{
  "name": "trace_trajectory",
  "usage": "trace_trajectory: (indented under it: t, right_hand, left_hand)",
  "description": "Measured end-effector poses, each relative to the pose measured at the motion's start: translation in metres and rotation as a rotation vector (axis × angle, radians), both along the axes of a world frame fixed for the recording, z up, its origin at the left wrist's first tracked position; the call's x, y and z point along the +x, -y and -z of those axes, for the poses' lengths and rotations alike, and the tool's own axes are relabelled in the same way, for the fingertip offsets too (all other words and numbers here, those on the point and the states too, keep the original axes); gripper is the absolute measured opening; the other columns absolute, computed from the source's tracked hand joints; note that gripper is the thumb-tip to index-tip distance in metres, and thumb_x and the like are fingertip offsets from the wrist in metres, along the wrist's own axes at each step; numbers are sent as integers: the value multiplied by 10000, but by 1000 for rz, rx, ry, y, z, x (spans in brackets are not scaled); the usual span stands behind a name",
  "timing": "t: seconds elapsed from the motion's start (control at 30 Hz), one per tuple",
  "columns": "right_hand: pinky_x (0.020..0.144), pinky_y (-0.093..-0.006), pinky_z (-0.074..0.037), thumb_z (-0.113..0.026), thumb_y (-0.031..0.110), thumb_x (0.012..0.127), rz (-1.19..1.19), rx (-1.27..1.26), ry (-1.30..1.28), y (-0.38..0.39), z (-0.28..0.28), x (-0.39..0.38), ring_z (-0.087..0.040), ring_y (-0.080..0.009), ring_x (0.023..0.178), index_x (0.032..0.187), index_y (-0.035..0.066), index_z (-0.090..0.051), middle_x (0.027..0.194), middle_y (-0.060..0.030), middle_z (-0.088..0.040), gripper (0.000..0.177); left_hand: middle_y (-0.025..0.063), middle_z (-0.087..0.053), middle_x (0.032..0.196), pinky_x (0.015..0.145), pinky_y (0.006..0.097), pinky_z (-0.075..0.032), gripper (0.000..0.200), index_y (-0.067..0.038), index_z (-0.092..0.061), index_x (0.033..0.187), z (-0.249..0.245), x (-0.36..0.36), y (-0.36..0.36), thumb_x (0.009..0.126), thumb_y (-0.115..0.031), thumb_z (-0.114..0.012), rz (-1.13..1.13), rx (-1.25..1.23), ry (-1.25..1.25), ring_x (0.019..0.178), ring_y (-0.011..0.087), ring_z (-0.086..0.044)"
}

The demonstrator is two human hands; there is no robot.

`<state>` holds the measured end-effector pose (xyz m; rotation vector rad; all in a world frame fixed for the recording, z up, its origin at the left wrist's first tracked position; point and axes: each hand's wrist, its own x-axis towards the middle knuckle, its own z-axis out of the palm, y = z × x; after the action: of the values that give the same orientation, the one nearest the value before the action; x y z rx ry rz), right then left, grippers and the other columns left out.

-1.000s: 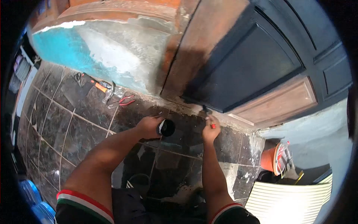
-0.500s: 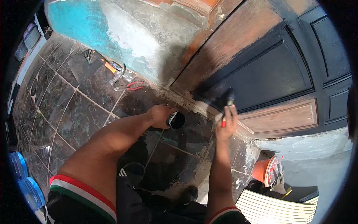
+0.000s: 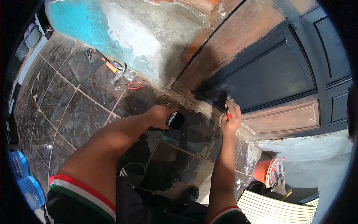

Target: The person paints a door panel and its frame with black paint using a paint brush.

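My left hand is wrapped round a small cup of dark paint, held over the tiled floor. In my right hand is a paintbrush with a red handle, its dark bristles against the lower part of the door panel. That panel is coated black, while the wood strip below it and the board on its left show bare brown wood.
Red-handled pliers, a hammer and scissors lie on the tiles along the wall. An orange bucket stands at the lower right, beside a striped panel. Blue-lidded containers are at the lower left.
My right hand has shifted slightly to the right and down, and the brush tip sits a little further left on the panel. My left hand and the cup have hardly moved.
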<state>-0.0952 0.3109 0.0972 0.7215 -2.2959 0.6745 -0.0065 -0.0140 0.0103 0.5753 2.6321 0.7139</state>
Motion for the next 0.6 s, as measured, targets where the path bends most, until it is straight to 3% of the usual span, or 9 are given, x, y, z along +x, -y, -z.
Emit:
trace_trajectory:
  t: [0.13,0.17,0.27,0.37,0.57,0.6]
  right_hand:
    - [1098,-500,-550,-654,-78,835,82,-31,-237,4,27,13,-672,-425,1295,1219,-6,-777,1273,-235,-715,410]
    - [1157,-518,-512,-614,-78,779,40,33,-235,3,38,15,-647,-448,1327,1279,9,-755,1303,-250,-693,527]
    - [1093,-505,-533,-614,-84,784,26,32,37,-11,113,11,-679,-446,1238,1229,5,-758,1201,-230,-707,476]
    - [1079,-496,-534,-613,-92,755,-2,67,356,-12,123,17,-684,-458,1190,1183,-9,-751,1186,-233,-705,457]
    - [1038,-483,-554,-640,-60,792,56,100,-5,11,73,27,-688,-428,1212,1166,-21,-764,1221,-222,-726,396]
    - [1036,-489,-554,-640,-64,784,21,121,87,9,76,26,-688,-430,1206,1167,-20,-763,1222,-220,-724,405]
  left_hand:
    - [192,-619,1482,1084,529,-555,1089,-169,-388,1652,14,-3,2,740,-378,-947,-17,28,2,1294,420,-647]
    - [192,-628,1465,1074,532,-558,1086,-170,-395,1648,20,-3,0,736,-376,-947,-15,24,7,1278,423,-655]
    - [193,-646,1429,1048,535,-569,1057,-153,-422,1635,25,-1,0,740,-373,-940,-9,40,-36,1240,429,-673]
    - [225,-659,1423,1053,549,-576,1150,-153,-381,1671,40,1,0,707,-383,-963,1,114,-170,1234,431,-685]
    - [192,-640,1445,1062,544,-562,1036,-120,-435,1627,31,2,-1,754,-376,-930,-12,98,-65,1253,434,-667]
    - [202,-647,1437,1060,544,-567,1057,-132,-421,1638,32,2,-2,752,-385,-937,-11,80,-62,1247,438,-671]
